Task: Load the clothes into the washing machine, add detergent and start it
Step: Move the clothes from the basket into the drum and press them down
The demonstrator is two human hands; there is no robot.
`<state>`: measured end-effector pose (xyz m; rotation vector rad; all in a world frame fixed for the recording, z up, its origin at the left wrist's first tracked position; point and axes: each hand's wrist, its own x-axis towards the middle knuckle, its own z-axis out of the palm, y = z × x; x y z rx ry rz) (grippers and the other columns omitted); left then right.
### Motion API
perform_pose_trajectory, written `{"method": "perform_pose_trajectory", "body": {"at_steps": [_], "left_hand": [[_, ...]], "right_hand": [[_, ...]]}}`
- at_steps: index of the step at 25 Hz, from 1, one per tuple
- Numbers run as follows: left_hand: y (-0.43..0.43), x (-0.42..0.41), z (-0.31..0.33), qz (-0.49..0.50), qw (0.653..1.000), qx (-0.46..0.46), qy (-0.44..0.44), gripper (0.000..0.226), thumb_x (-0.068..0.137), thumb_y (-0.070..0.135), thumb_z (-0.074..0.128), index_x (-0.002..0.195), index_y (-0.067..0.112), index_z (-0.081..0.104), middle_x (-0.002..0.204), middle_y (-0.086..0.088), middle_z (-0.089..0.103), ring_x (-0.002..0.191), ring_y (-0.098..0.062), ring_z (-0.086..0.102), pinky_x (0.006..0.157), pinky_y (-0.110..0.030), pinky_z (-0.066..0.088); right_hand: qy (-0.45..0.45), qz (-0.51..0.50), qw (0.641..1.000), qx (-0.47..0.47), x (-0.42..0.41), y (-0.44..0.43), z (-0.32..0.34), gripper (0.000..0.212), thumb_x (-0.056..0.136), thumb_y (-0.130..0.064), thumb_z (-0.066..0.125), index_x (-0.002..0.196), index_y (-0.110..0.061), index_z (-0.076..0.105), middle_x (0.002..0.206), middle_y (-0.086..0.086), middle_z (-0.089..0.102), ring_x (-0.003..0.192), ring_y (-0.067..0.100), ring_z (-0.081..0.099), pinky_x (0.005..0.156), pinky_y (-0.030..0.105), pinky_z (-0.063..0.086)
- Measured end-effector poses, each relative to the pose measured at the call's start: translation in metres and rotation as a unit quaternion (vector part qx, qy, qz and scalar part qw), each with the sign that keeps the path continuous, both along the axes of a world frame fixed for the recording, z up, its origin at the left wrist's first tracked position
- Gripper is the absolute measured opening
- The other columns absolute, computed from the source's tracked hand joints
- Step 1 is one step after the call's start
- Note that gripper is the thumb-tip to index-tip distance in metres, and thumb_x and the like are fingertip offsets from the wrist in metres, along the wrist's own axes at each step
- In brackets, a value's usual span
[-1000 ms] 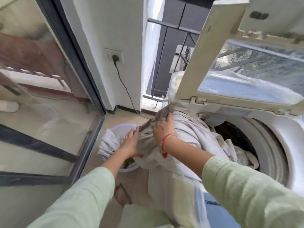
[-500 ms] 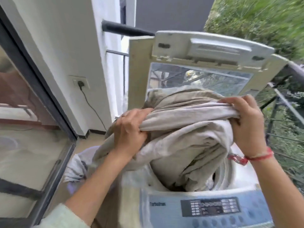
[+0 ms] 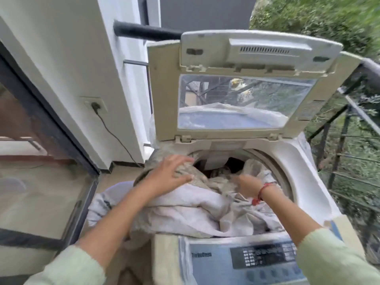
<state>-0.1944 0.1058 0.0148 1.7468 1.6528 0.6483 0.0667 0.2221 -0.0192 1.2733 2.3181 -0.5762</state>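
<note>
A white top-loading washing machine [image 3: 292, 161] stands in front of me with its lid [image 3: 257, 50] upright. A large pale grey cloth [image 3: 185, 208] lies bunched across the drum opening. Part of it spills over the machine's left side towards a lavender basket [image 3: 121, 185] on the floor. My left hand [image 3: 170, 173] is on the cloth at the drum's left rim, with a fold between thumb and fingers. My right hand [image 3: 246, 186], blurred and wearing a red thread, has its fingers curled into the cloth inside the opening. More clothes show dark deep in the drum.
The blue control panel [image 3: 265, 256] runs along the machine's near edge under my right sleeve. A plug and cable hang from a wall socket [image 3: 95, 104] to the left. A glass sliding door [image 3: 41, 182] closes off the left side, and a metal railing [image 3: 349, 120] the right.
Both hands have come down from chest height and lowered the bundled cloth onto the drum opening. One second ago they were lifting it from the basket.
</note>
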Motion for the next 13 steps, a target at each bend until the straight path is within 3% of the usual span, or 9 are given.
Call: {"method": "perform_pose_trajectory", "body": {"at_steps": [1,3,4,6,7,9,11,13], "left_hand": [[-0.012,-0.032,0.003,0.010,0.998,-0.002,0.066,0.086,0.067,0.060,0.069,0.141,0.039,0.030,0.146,0.008,0.032,0.134,-0.011,0.029,0.106,-0.031,0.027],[-0.037,-0.094,-0.012,0.014,0.968,-0.112,0.223,0.132,0.051,0.062,0.078,0.148,0.035,-0.007,0.157,0.006,-0.001,0.145,-0.017,0.000,0.115,-0.043,0.012],[-0.045,-0.112,-0.030,0.012,0.945,-0.175,0.276,0.145,0.048,0.060,0.081,0.145,0.032,-0.023,0.156,0.004,-0.016,0.144,-0.021,-0.012,0.116,-0.047,0.005],[-0.053,-0.119,-0.082,-0.002,0.931,-0.238,0.275,0.154,0.047,0.056,0.084,0.138,0.025,-0.036,0.151,-0.001,-0.031,0.143,-0.025,-0.018,0.116,-0.052,0.004],[-0.055,-0.116,-0.106,-0.007,0.939,-0.247,0.237,0.153,0.048,0.054,0.085,0.139,0.023,-0.035,0.152,-0.002,-0.030,0.144,-0.025,-0.014,0.116,-0.052,0.006],[-0.054,-0.108,-0.140,0.007,0.956,-0.241,0.166,0.149,0.048,0.054,0.083,0.142,0.027,-0.030,0.157,0.001,-0.017,0.146,-0.022,-0.002,0.116,-0.050,0.012],[-0.047,-0.107,-0.147,0.048,0.966,-0.225,0.117,0.140,0.051,0.055,0.080,0.144,0.036,-0.022,0.158,0.000,0.008,0.143,-0.023,0.019,0.113,-0.046,0.025],[-0.049,-0.099,-0.147,0.064,0.967,-0.240,0.058,0.100,0.071,0.048,0.071,0.148,0.032,0.009,0.149,-0.008,0.032,0.132,-0.028,0.039,0.108,-0.042,0.034]], "right_hand": [[0.105,0.002,0.994,0.039,-0.022,0.003,0.008,0.053,0.087,-0.044,0.050,0.130,-0.014,0.052,0.132,0.009,0.055,0.114,0.020,0.055,0.092,0.022,0.039],[0.274,-0.022,0.961,0.002,-0.072,-0.004,0.026,0.087,0.073,-0.058,0.067,0.145,-0.027,0.030,0.149,-0.002,0.032,0.137,0.012,0.029,0.111,0.026,0.023],[0.296,-0.014,0.954,-0.040,-0.101,-0.014,0.033,0.108,0.063,-0.064,0.071,0.149,-0.031,0.014,0.154,-0.006,0.016,0.143,0.010,0.012,0.115,0.028,0.013],[0.242,0.008,0.968,-0.065,-0.154,-0.040,0.028,0.133,0.050,-0.075,0.071,0.149,-0.031,-0.007,0.158,-0.002,-0.004,0.146,0.016,-0.005,0.118,0.035,0.004],[0.218,0.002,0.975,-0.048,-0.173,-0.052,0.015,0.135,0.051,-0.075,0.071,0.149,-0.028,-0.010,0.158,0.003,-0.003,0.146,0.021,-0.002,0.119,0.038,0.007],[0.210,-0.043,0.976,-0.024,-0.181,-0.072,-0.002,0.133,0.055,-0.076,0.069,0.150,-0.023,-0.008,0.152,0.009,0.018,0.140,0.029,0.020,0.115,0.042,0.021],[0.196,-0.024,0.980,-0.021,-0.164,-0.092,-0.004,0.138,0.048,-0.080,0.068,0.149,-0.027,-0.009,0.130,0.005,0.037,0.121,0.026,0.041,0.103,0.040,0.037],[0.153,0.042,0.987,0.016,-0.146,-0.114,-0.002,0.136,0.048,-0.075,0.070,0.149,-0.028,-0.007,0.117,0.002,0.040,0.107,0.022,0.046,0.092,0.036,0.043]]}}
